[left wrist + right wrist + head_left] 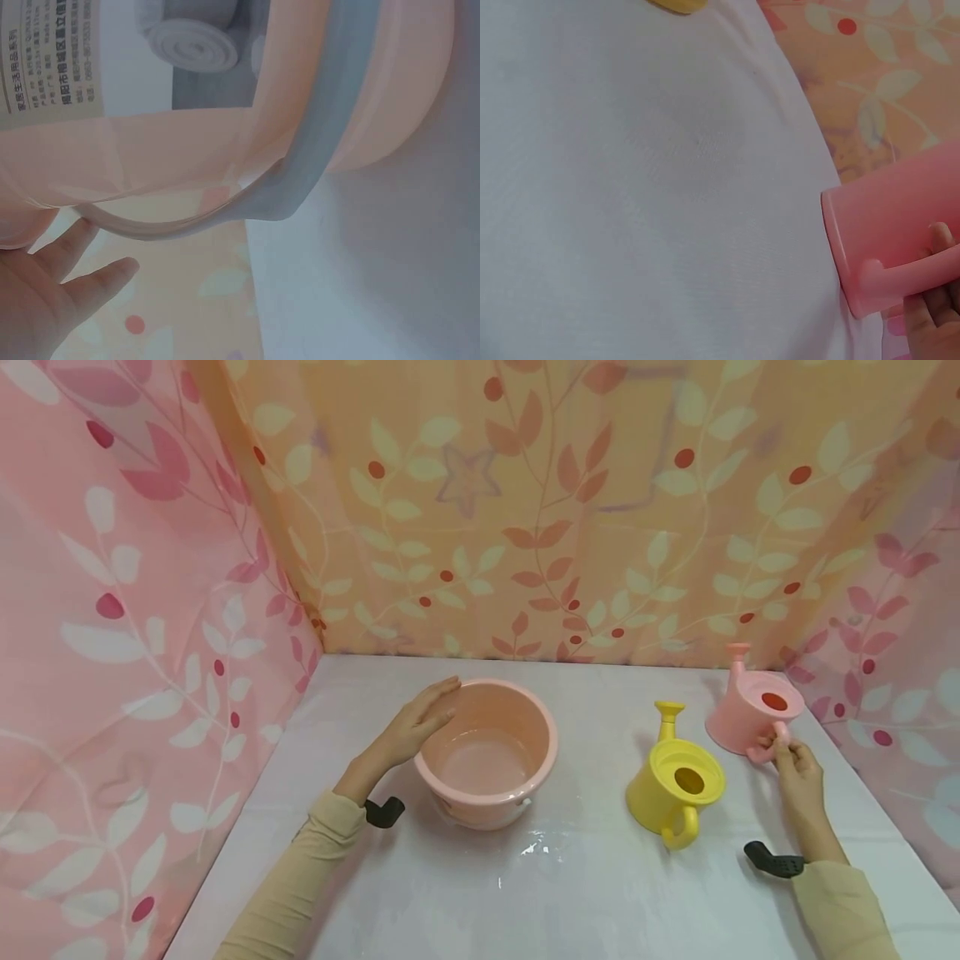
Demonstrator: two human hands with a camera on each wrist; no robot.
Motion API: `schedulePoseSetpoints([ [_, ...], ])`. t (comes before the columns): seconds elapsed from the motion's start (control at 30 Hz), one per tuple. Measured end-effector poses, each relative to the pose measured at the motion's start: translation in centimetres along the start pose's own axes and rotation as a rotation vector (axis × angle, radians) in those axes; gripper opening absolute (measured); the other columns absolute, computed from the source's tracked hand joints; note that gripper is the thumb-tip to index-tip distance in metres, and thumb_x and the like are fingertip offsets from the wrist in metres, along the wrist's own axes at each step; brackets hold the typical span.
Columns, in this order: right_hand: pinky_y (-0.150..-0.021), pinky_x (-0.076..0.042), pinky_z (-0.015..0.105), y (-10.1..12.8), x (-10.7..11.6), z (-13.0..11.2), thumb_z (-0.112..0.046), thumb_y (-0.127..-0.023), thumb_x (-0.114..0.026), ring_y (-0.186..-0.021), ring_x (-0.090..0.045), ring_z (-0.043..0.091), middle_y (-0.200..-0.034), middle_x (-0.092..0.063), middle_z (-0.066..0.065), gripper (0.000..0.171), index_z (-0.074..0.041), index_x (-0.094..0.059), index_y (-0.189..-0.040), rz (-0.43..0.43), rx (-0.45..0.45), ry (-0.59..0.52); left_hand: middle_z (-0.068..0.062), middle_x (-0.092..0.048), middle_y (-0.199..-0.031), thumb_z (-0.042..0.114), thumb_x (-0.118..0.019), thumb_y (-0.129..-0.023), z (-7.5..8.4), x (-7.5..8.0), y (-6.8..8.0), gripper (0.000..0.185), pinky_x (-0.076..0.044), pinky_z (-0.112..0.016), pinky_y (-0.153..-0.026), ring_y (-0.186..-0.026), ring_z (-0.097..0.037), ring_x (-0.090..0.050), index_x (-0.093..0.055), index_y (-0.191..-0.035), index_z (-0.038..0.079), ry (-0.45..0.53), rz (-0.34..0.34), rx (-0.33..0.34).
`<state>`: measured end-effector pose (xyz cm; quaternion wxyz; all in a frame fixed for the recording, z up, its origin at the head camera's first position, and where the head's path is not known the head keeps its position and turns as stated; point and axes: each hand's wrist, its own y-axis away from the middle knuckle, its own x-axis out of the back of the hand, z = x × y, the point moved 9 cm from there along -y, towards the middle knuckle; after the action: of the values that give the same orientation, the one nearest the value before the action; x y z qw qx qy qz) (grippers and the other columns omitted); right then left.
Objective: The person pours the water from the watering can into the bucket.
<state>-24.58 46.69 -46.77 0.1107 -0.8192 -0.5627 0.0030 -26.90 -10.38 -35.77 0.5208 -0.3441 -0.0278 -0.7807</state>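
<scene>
A pink bucket (487, 797) stands upright on the table, its inside bare to view. My left hand (411, 727) touches the bucket's left rim with fingers extended; the left wrist view shows those fingers straight beside the bucket's grey handle (300, 150) and printed label (52, 60). Over at the far right, my right hand (801, 777) grips the handle of a pink watering can (742, 714). In the right wrist view, fingers curl round that handle, and the pink can (892, 195) looks to be on the table. A yellow watering can (660, 793) stands between the bucket and the pink can.
A white cloth covers the table (585, 893), with small wet-looking shiny spots in front of the bucket. Floral curtains (525, 527) hang behind and at both sides. The pink can stands near the table's right back corner.
</scene>
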Motion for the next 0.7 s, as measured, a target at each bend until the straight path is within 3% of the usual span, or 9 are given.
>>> schedulePoseSetpoints([
  [0.1,-0.082,-0.037,-0.001,0.2,0.0,-0.3,-0.026,-0.098,-0.045,-0.098,-0.049,-0.011,-0.099,-0.058,-0.025,0.014,-0.020,-0.050,-0.109,-0.023,0.007,0.090,-0.018,-0.034,-0.146,0.010,-0.049,-0.096,1.4,0.2,0.2,0.046,-0.018,-0.050,-0.112,-0.138,-0.032,-0.024,-0.038,-0.138,-0.002,0.013,-0.010,0.014],
  [0.17,-0.080,-0.036,-0.002,0.4,0.2,-0.4,-0.031,-0.097,-0.045,-0.099,-0.046,-0.014,-0.104,-0.055,-0.026,0.024,-0.017,-0.049,-0.116,-0.022,-0.016,0.207,-0.020,-0.034,-0.145,0.009,-0.049,-0.095,2.1,0.3,0.2,0.046,-0.019,-0.050,-0.112,-0.138,-0.034,-0.025,-0.038,-0.138,-0.004,0.005,-0.017,0.024],
  [0.23,-0.081,-0.035,-0.002,0.6,0.3,-0.3,-0.036,-0.097,-0.044,-0.108,-0.043,-0.012,-0.120,-0.056,-0.016,0.040,-0.010,-0.045,-0.128,-0.024,-0.062,0.325,-0.021,-0.034,-0.145,0.008,-0.049,-0.095,2.3,0.4,0.2,0.046,-0.019,-0.049,-0.112,-0.137,-0.034,-0.025,-0.038,-0.138,-0.004,0.004,-0.017,0.028],
  [0.33,-0.084,-0.032,-0.003,0.9,0.2,-0.1,-0.041,-0.097,-0.039,-0.126,-0.038,0.003,-0.140,-0.044,0.012,0.061,0.001,-0.031,-0.140,-0.048,-0.103,0.472,-0.021,-0.035,-0.145,0.007,-0.049,-0.095,2.4,0.5,0.2,0.046,-0.019,-0.050,-0.112,-0.137,-0.034,-0.025,-0.038,-0.138,-0.005,0.004,-0.012,0.026],
  [0.4,-0.087,-0.030,-0.003,1.1,0.1,0.0,-0.041,-0.098,-0.037,-0.133,-0.033,0.017,-0.143,-0.031,0.028,0.065,0.005,-0.025,-0.142,-0.065,-0.113,0.522,-0.021,-0.035,-0.144,0.007,-0.049,-0.095,2.3,0.5,0.2,0.046,-0.019,-0.050,-0.112,-0.137,-0.034,-0.026,-0.038,-0.137,-0.005,0.009,-0.009,0.019],
  [0.47,-0.090,-0.030,-0.001,1.4,0.3,0.1,-0.041,-0.098,-0.037,-0.135,-0.030,0.027,-0.142,-0.029,0.032,0.066,0.006,-0.024,-0.142,-0.069,-0.117,0.543,-0.021,-0.035,-0.145,0.008,-0.049,-0.095,2.2,0.5,0.2,0.046,-0.019,-0.050,-0.112,-0.137,-0.034,-0.026,-0.038,-0.137,-0.005,0.011,-0.007,0.016],
  [0.57,-0.104,-0.033,0.017,1.9,0.5,0.5,-0.043,-0.097,-0.037,-0.135,-0.029,0.033,-0.144,-0.028,0.030,0.067,0.003,-0.022,-0.144,-0.069,-0.149,0.564,-0.021,-0.035,-0.145,0.009,-0.050,-0.095,2.1,0.4,0.2,0.046,-0.019,-0.049,-0.112,-0.137,-0.033,-0.026,-0.038,-0.137,-0.004,0.011,-0.006,0.017],
  [0.67,-0.106,-0.036,0.035,2.4,0.8,0.6,-0.043,-0.097,-0.037,-0.132,-0.033,0.033,-0.144,-0.030,0.028,0.066,0.000,-0.023,-0.145,-0.061,-0.172,0.590,-0.021,-0.035,-0.144,0.009,-0.049,-0.095,2.1,0.4,0.3,0.046,-0.019,-0.049,-0.112,-0.137,-0.033,-0.026,-0.038,-0.138,-0.005,0.015,-0.007,0.021],
  [0.7,-0.103,-0.038,0.035,2.6,0.9,0.6,-0.042,-0.097,-0.037,-0.129,-0.036,0.030,-0.143,-0.031,0.027,0.065,0.000,-0.023,-0.145,-0.058,-0.177,0.603,-0.021,-0.035,-0.144,0.009,-0.049,-0.095,2.2,0.4,0.3,0.046,-0.019,-0.049,-0.112,-0.137,-0.034,-0.027,-0.038,-0.138,-0.005,0.018,-0.006,0.021],
])
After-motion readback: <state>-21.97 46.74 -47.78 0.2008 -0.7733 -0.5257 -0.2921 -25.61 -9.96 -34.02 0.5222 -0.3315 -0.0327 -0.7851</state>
